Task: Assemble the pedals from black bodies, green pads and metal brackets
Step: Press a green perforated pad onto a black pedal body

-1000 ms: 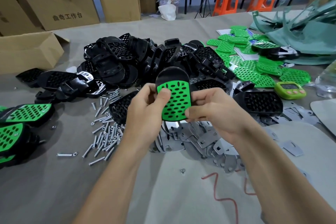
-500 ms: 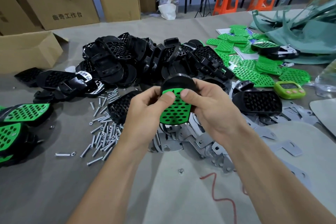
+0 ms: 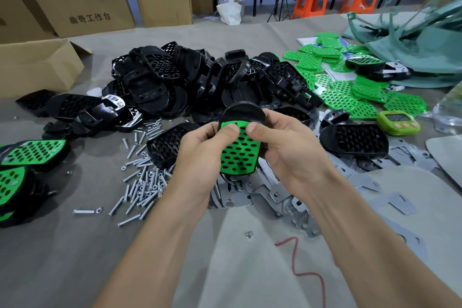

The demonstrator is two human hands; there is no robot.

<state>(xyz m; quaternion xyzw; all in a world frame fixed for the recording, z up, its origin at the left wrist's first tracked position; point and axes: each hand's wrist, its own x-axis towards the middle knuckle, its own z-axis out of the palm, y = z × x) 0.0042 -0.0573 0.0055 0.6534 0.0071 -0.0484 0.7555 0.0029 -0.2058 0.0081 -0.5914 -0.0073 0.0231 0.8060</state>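
Both forearms come in from the bottom edge and converge at centre, bare, wrists roughly straight. Left hand (image 3: 200,155) grips the pedal (image 3: 237,155) from its left side, thumb laid on the green face near the top, fingers (image 3: 212,132) curled round behind. Right hand (image 3: 287,147) mirrors it on the right side, thumb on the green face, fingers wrapped over the black top edge. Thumb tips sit just beside each other, nearly touching. Both hands are raised off the worktop, backs toward the camera.
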